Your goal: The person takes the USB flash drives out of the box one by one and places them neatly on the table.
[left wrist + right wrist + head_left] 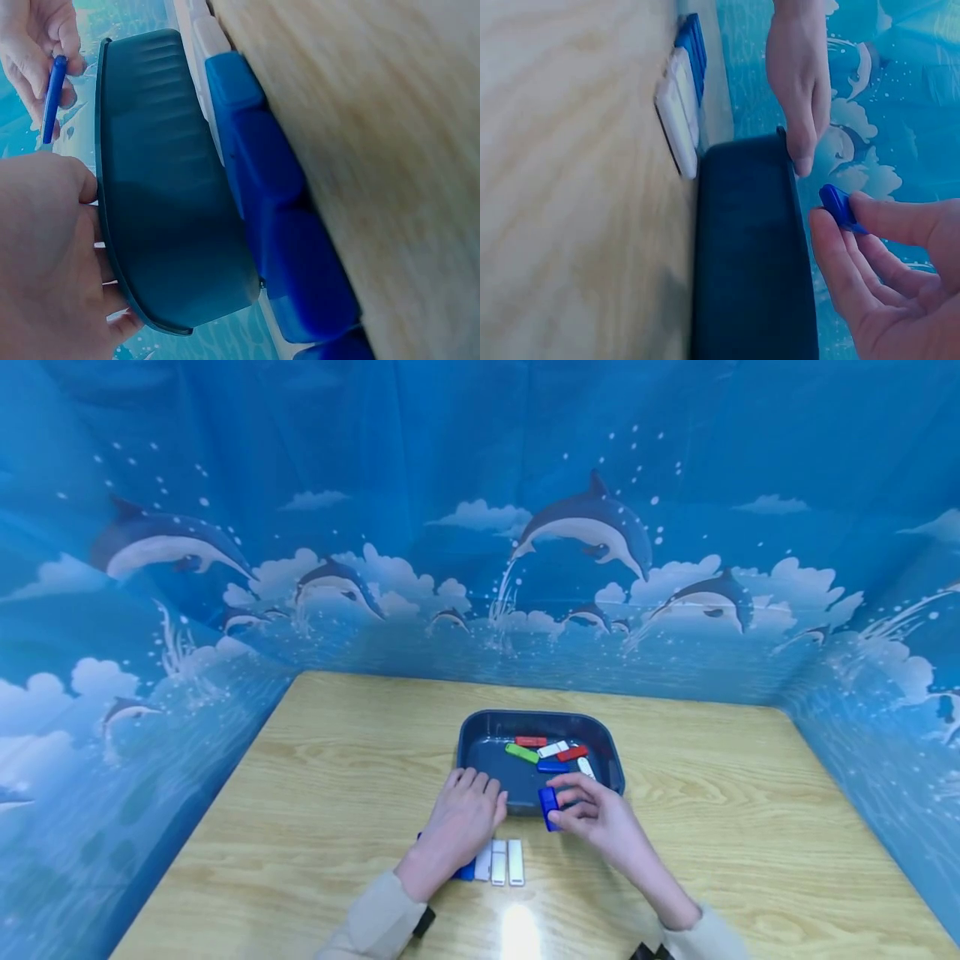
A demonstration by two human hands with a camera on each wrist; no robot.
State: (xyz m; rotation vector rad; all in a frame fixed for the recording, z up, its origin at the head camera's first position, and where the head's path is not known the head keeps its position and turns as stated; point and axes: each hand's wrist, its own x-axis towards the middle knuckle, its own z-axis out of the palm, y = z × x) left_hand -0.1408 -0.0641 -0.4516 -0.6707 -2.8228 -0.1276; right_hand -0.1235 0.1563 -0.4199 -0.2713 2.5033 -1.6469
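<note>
My right hand (pixel 600 822) pinches a blue USB stick (pixel 550 808) between thumb and fingers, over the near rim of a dark blue tray (pixel 480 727). In the right wrist view the stick (pixel 838 206) shows at the fingertips, beside the tray wall (pixel 754 247). My left hand (pixel 467 814) rests over the tray's near left rim, its fingers reaching past the edge in the left wrist view. Below that hand, white USB sticks (pixel 515 862) and blue USB sticks (pixel 465 870) lie side by side on the table, partly hidden by the left wrist.
Inside the tray lie several more USB sticks: a green one (pixel 522 752), red ones (pixel 572 753), white ones (pixel 553 749) and a blue one (pixel 552 767). The wooden table (pixel 337 752) is bordered by a dolphin-printed curtain (pixel 420 468) at the back and sides.
</note>
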